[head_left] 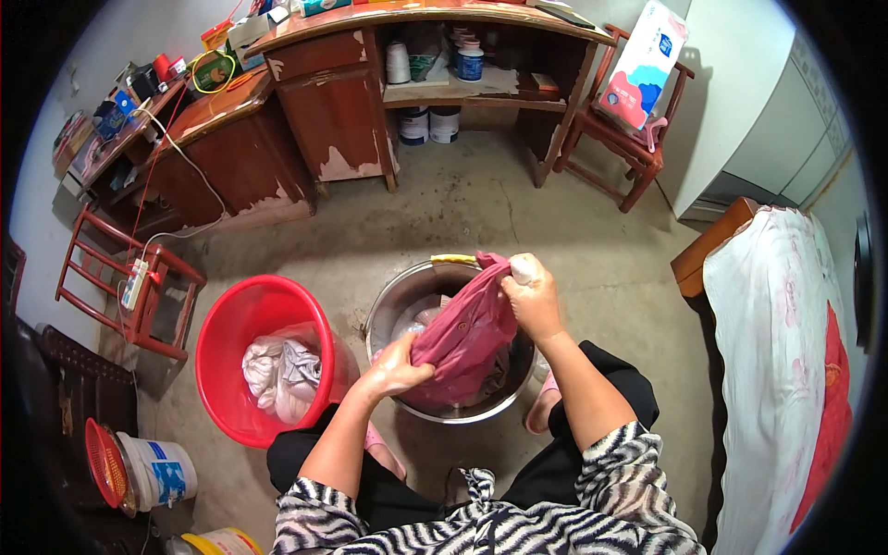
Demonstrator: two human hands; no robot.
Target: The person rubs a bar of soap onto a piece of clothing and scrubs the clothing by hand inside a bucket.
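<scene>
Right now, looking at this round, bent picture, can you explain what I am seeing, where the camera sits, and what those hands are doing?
The camera is worn on a person's head and looks down, so the wide lens bends the edges. Both bare forearms enter from below. The left hand and the right hand grip a wet pink cloth garment over a round steel basin on the concrete floor. Beside it stands a red plastic tub holding pale laundry. Behind are a worn wooden desk and a red wooden chair.
</scene>
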